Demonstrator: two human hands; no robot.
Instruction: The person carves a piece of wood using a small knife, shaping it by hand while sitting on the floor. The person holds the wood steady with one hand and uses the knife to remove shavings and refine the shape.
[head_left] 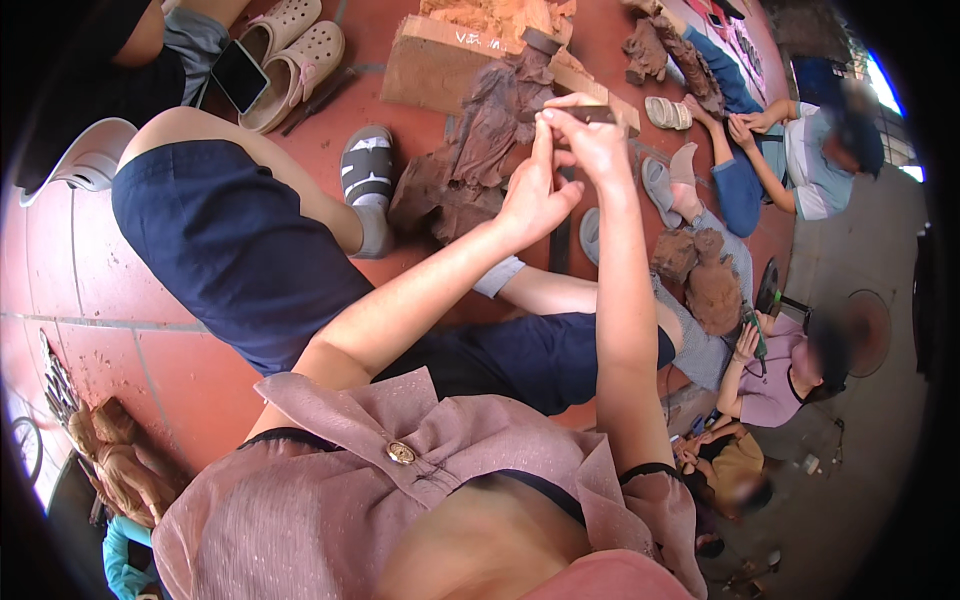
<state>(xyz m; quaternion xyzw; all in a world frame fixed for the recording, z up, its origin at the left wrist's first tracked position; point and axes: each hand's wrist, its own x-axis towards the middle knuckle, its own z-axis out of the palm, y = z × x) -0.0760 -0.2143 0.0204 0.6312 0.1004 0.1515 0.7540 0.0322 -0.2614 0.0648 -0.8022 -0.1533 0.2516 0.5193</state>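
A reddish-brown wood carving [483, 135] stands in front of me with a rough, carved surface. My right hand [592, 145] is closed in a pinch around a slim carving tool with a dark handle [590, 114], held over the carving's right side. My left hand [540, 195] is just left of it, index finger stretched up to the tool's front end and thumb apart. Its remaining fingers are partly hidden. The tool's tip is hard to make out behind my fingers.
A pale wood block [430, 65] stands behind the carving. Clogs [295, 60], a phone [240, 77] and another person's legs are at upper left. On the right, several people sit by other carvings [713, 290]. A wooden figure [120, 455] is at lower left on red tiles [90, 375].
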